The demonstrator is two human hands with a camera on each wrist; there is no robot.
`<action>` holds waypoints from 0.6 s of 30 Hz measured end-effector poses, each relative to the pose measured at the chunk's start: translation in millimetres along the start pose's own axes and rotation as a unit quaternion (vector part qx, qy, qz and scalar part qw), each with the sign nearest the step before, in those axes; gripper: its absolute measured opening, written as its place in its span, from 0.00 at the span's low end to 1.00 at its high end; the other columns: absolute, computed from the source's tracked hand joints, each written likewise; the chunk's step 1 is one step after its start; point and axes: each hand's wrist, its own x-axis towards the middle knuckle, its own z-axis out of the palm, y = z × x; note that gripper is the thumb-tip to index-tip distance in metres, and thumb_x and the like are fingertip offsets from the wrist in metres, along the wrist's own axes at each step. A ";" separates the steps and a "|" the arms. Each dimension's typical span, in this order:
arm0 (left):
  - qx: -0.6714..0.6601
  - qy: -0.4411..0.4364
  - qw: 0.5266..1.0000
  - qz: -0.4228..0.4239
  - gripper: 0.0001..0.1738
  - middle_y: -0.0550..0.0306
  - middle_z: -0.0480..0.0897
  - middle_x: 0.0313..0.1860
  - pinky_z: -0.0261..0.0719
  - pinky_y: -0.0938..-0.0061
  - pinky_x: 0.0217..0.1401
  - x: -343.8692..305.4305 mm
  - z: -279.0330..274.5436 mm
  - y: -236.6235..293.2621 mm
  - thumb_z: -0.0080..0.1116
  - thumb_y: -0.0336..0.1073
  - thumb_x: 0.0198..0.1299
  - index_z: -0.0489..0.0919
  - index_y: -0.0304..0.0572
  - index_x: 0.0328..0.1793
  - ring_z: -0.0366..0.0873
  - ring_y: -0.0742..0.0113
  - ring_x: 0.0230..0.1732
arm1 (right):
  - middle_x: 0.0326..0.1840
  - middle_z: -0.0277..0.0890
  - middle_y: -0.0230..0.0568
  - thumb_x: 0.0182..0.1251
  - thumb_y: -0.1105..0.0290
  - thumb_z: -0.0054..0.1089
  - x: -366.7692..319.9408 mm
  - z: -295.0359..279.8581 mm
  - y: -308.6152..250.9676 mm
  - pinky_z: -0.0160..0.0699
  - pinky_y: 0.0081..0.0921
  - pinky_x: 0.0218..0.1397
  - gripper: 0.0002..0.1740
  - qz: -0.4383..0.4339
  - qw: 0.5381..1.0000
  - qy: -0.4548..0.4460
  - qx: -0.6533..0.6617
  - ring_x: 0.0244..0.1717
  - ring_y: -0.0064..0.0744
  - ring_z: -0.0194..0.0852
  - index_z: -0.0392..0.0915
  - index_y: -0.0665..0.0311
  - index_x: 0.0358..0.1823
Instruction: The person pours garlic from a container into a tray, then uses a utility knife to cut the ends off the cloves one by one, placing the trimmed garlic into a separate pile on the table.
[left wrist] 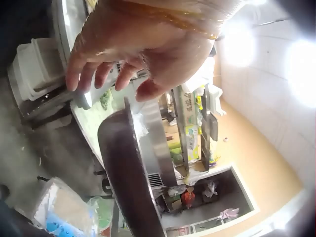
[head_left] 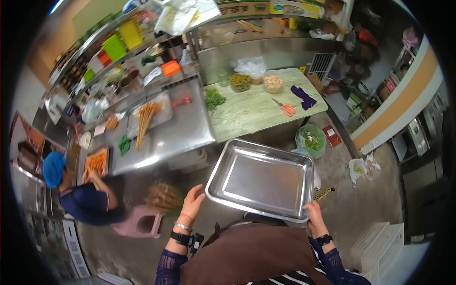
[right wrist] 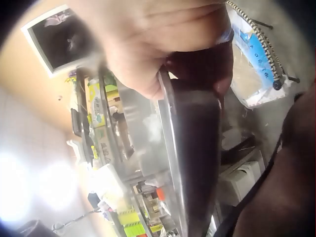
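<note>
An empty metal tray (head_left: 266, 180) is held up in front of the body in the head view. The right hand (head_left: 314, 217) grips its near right corner, and in the right wrist view the thumb and fingers of that hand (right wrist: 163, 44) pinch the tray's edge (right wrist: 195, 148). The left hand (head_left: 192, 203) is just off the tray's left corner. In the left wrist view a gap shows between the left hand (left wrist: 143, 49) and the tray (left wrist: 126, 163), its fingers spread and holding nothing.
A green table (head_left: 247, 114) holds scissors (head_left: 285, 108), bowls and greens. Left of it stands a steel counter (head_left: 185, 128) with skewers (head_left: 144, 126). A person in a blue cap (head_left: 85, 194) works at far left, near a pink stool (head_left: 137, 223). A green basin (head_left: 311, 141) sits on the floor.
</note>
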 end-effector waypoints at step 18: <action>-0.041 -0.121 0.982 -0.137 0.20 0.58 0.87 0.60 0.82 0.75 0.55 276.7 -28.8 82.1 0.57 0.33 0.75 0.79 0.39 0.71 0.85 0.70 0.55 | 0.48 0.86 0.45 0.59 0.77 0.56 296.2 161.8 -70.8 0.80 0.31 0.53 0.21 -0.010 0.991 0.097 -0.087 0.47 0.36 0.84 0.81 0.75 0.54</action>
